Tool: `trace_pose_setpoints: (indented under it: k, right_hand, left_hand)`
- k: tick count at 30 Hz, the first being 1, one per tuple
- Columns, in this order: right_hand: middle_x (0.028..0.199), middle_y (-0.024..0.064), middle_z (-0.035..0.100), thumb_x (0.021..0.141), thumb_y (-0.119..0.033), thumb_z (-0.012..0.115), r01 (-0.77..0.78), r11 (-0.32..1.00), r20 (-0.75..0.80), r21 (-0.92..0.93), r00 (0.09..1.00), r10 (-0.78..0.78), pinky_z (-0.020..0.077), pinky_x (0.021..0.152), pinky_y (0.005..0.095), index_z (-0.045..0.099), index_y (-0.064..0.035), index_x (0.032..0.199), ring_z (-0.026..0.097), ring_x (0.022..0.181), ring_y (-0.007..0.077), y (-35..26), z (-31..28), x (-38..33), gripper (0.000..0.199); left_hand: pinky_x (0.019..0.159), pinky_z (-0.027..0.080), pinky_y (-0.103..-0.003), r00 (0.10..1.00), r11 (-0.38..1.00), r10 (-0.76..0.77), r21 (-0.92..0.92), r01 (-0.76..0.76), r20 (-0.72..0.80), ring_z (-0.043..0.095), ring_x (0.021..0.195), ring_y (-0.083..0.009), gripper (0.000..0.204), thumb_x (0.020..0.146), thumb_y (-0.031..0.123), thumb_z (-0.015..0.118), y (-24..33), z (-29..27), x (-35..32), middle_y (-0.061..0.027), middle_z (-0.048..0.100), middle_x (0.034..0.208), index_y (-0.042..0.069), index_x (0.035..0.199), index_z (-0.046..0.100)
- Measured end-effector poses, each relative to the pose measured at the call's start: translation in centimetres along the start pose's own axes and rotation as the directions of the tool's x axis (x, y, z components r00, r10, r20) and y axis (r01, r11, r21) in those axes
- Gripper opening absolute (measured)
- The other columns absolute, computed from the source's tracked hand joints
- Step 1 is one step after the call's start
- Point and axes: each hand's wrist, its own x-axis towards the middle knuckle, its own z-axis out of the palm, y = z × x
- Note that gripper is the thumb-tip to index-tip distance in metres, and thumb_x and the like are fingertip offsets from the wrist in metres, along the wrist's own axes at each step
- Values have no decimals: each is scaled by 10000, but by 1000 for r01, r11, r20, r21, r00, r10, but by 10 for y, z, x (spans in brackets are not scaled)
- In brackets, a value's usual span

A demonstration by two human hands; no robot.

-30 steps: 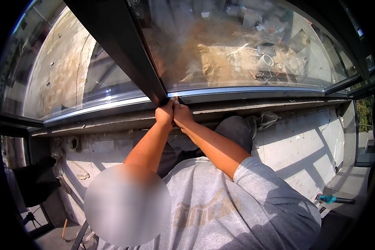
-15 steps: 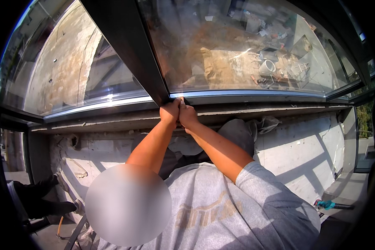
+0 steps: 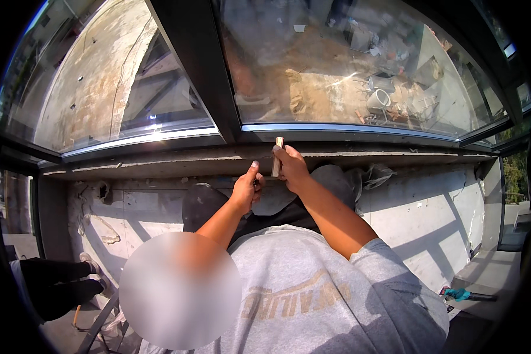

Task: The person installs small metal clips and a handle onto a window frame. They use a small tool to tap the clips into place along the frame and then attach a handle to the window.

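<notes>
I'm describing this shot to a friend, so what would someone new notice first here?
First, the big window with its dark frame filling the top, a cluttered floor behind the glass. In the middle, the right hand holds a small tan stick upright below the concrete ledge, the left hand beside it.

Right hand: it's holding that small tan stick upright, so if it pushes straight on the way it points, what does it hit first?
Probably the dark lower window frame: the right hand holds the tan stick upright, its top already close below that frame, above the concrete ledge. Depth is unclear.
</notes>
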Motion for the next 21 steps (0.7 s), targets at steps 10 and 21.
trace_pose_setpoints:
  k: [10,21]
  right_hand:
    - [921,44,699,930,-175,715,-220,972,287,84,939,187,540,543,265,669,-80,1034,681,689,139,-2,-13,-11,148]
    - [752,32,600,1048,-293,554,43,937,134,-347,991,4,416,460,262,585,-91,1012,569,556,127,0,2,12,208]
  left_hand:
    - [486,326,-262,931,924,361,155,-350,-50,424,552,-64,362,973,430,723,29,20,4,35,536,700,90,921,611]
    - [530,364,-303,953,884,284,415,-217,-106,467,626,-95,408,944,433,739,70,6,33,14,523,677,56,827,636]
